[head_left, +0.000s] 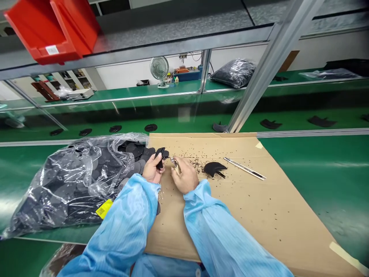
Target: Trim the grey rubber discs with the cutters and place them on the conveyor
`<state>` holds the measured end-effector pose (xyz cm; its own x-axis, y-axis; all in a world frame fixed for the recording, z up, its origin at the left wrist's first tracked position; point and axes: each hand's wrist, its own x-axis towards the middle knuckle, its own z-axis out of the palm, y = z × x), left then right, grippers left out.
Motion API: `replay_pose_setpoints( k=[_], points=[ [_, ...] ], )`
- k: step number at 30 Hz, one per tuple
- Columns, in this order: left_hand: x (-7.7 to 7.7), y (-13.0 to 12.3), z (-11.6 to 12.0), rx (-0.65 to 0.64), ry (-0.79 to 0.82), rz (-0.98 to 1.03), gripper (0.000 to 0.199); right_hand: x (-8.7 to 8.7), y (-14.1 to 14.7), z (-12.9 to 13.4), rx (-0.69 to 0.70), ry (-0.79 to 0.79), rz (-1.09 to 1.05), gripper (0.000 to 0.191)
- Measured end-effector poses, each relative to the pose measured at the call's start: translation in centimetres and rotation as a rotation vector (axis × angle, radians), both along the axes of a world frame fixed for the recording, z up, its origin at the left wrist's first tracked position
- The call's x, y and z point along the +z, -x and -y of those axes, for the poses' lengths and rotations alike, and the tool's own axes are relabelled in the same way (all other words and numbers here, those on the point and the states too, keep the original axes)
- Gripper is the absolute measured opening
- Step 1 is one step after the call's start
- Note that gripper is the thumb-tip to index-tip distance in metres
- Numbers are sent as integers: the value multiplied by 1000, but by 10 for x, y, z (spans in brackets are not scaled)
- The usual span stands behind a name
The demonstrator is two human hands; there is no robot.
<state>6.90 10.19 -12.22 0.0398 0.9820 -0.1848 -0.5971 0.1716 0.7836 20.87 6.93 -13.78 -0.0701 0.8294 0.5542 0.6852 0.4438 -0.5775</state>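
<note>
Containing dark discs (135, 149), clear bag (34, 202); left fingers (157, 159) clamping black part (159, 164); right (179, 162), metal tool (173, 160)

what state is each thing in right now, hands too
left hand: closed on black part
right hand: closed on metal tool
clear bag: mouth open, dark discs inside
curved part: lying on cardboard
cardboard: flat, strewn with black bits
fan: upright, spinning unclear
red bin: open

green bench (311, 165): cardboard sheet (263, 215), plastic bag (77, 184) | cardboard sheet: curved black part (213, 168), slim tool (245, 168), dark specks (197, 164)
</note>
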Motion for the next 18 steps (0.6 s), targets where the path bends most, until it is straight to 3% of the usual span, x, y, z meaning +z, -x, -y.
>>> replay_pose_setpoints(
  k=[18],
  points=[
    [4,2,5,-21,-9,0,43,4,0,4,26,-49,58,38]
  ],
)
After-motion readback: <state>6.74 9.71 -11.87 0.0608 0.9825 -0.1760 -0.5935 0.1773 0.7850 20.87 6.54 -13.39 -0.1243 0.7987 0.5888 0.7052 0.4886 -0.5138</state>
